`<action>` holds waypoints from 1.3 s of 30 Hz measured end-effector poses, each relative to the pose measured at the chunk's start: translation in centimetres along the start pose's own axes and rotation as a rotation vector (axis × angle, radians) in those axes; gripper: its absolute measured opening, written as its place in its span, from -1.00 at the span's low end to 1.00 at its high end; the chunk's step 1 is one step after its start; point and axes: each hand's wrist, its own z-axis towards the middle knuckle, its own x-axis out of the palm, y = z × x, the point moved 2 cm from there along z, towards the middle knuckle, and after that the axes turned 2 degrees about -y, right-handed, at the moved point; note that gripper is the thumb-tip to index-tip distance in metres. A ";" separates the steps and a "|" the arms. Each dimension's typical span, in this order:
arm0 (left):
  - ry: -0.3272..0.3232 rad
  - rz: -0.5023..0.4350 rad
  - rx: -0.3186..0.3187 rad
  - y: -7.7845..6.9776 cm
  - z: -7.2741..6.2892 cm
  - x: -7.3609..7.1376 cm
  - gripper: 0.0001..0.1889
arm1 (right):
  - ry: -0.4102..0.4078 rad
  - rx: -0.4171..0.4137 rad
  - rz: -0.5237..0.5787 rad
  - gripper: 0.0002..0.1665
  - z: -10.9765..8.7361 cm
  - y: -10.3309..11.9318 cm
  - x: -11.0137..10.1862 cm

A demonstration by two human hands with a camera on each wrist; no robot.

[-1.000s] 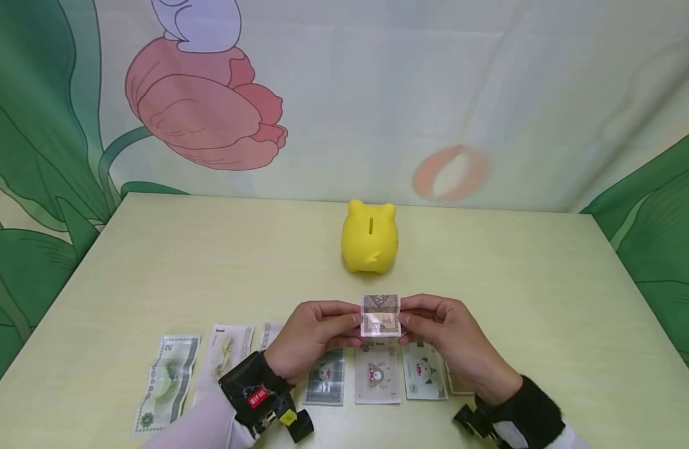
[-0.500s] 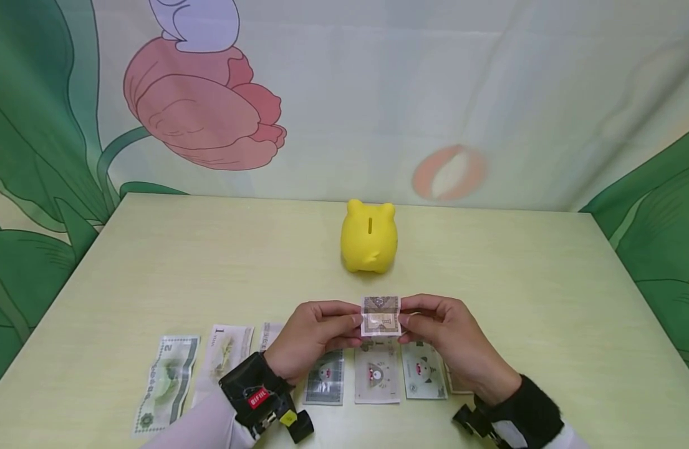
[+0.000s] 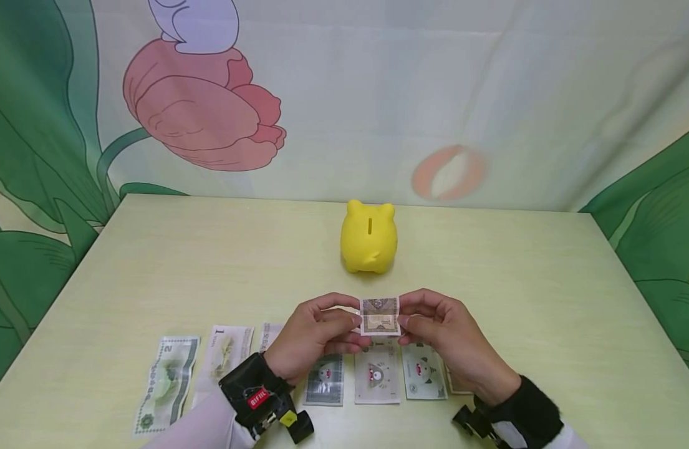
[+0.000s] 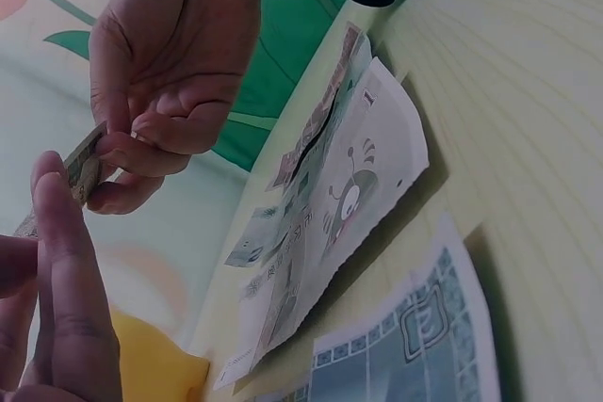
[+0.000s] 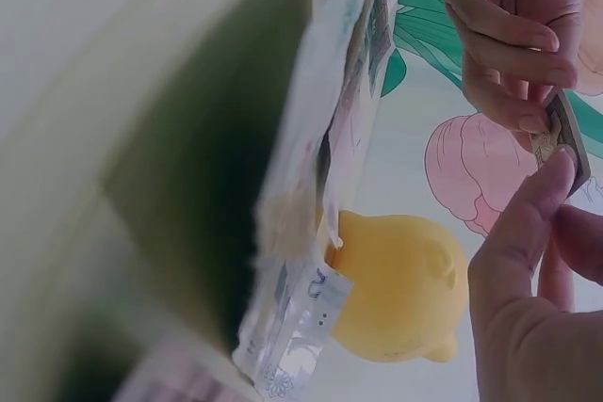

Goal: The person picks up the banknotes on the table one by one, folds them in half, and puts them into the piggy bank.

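Note:
A small brown-and-white banknote, with a fold line across its middle, is held up between both hands over the row of notes. My left hand pinches its left edge between thumb and fingers. On the opposite edge, my right hand pinches it the same way. The right wrist view shows the note tilted, with both thumbs toward it. Just beyond the hands stands a yellow piggy bank, its coin slot facing up.
Several notes lie in a row on the pale table, including a green one at far left, a dark blue-grey one and a pinkish one. Some are partly hidden under the hands. A printed curtain hangs behind.
The fingers of both hands have shifted a little on the note's edges, index fingers slightly raised. The note has tipped slightly; the piggy bank and the notes on the table stay put.

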 end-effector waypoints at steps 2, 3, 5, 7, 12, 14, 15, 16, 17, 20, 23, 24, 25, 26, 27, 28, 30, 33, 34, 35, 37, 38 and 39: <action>0.003 -0.003 -0.002 0.0 0.0 0.0 -0.69 | 0.003 -0.002 0.001 -0.67 0.0 0.0 0.0; 0.002 -0.003 -0.003 -0.1 0.0 0.0 -0.70 | 0.002 0.002 0.000 -0.68 0.0 0.0 0.0; 0.007 0.005 -0.002 -0.1 -0.1 0.0 -0.72 | 0.003 0.012 -0.011 -0.70 0.0 0.0 -0.1; 0.014 0.018 0.001 -0.2 -0.1 0.0 -0.73 | 0.002 0.026 -0.028 -0.72 0.0 0.1 -0.1; 0.029 0.050 0.002 -0.2 -0.2 0.0 -0.70 | -0.003 0.046 -0.054 -0.72 -0.1 0.0 -0.2; 0.028 0.051 0.000 -0.2 -0.2 -0.1 -0.69 | -0.007 0.050 -0.056 -0.71 -0.1 0.0 -0.2; 0.027 0.050 -0.001 -0.2 -0.1 -0.1 -0.68 | -0.009 0.052 -0.055 -0.70 -0.1 0.0 -0.2; 0.025 0.049 -0.002 -0.2 -0.1 -0.1 -0.68 | -0.012 0.054 -0.055 -0.69 -0.1 0.0 -0.1; 0.023 0.047 -0.003 -0.2 -0.1 -0.1 -0.67 | -0.015 0.055 -0.053 -0.67 -0.1 0.0 -0.1; 0.017 0.051 -0.003 -0.2 -0.1 -0.1 -0.67 | -0.020 0.058 -0.047 -0.65 -0.1 0.0 -0.1; 0.010 0.066 0.001 -0.2 -0.1 -0.1 -0.68 | -0.024 0.059 -0.045 -0.67 -0.1 0.0 -0.1; 0.008 0.072 0.003 -0.2 -0.1 0.0 -0.68 | -0.024 0.057 -0.048 -0.68 -0.1 0.0 -0.1; 0.005 0.079 0.006 -0.2 0.0 0.0 -0.69 | -0.024 0.056 -0.053 -0.69 -0.1 0.1 -0.1; 0.001 0.082 0.010 -0.2 0.0 0.0 -0.69 | -0.024 0.054 -0.058 -0.70 -0.1 0.1 -0.1; -0.001 0.085 0.015 -0.2 0.0 0.0 -0.69 | -0.023 0.051 -0.063 -0.71 -0.1 0.1 -0.1; -0.001 0.086 0.018 -0.2 0.0 0.0 -0.69 | -0.020 0.048 -0.068 -0.71 -0.1 0.1 -0.2; 0.001 0.085 0.024 -0.2 0.0 0.0 -0.66 | -0.016 0.043 -0.075 -0.72 -0.1 0.0 -0.2; 0.005 0.079 0.022 -0.1 0.0 0.0 -0.60 | -0.016 0.038 -0.077 -0.72 -0.1 0.0 -0.2; 0.005 0.082 0.019 -0.1 0.1 0.0 -0.59 | -0.016 0.037 -0.075 -0.72 -0.1 0.0 -0.3; 0.004 0.084 0.015 -0.1 0.1 0.0 -0.59 | -0.018 0.035 -0.078 -0.72 -0.1 0.1 -0.3; -0.001 0.087 0.006 0.0 0.1 0.0 -0.61 | -0.021 0.029 -0.077 -0.72 -0.1 0.1 -0.3; -0.003 0.092 0.002 0.0 0.1 0.0 -0.63 | -0.022 0.025 -0.076 -0.72 -0.1 0.1 -0.3; -0.005 0.093 -0.001 0.0 0.1 0.0 -0.64 | -0.023 0.022 -0.073 -0.73 -0.1 0.1 -0.3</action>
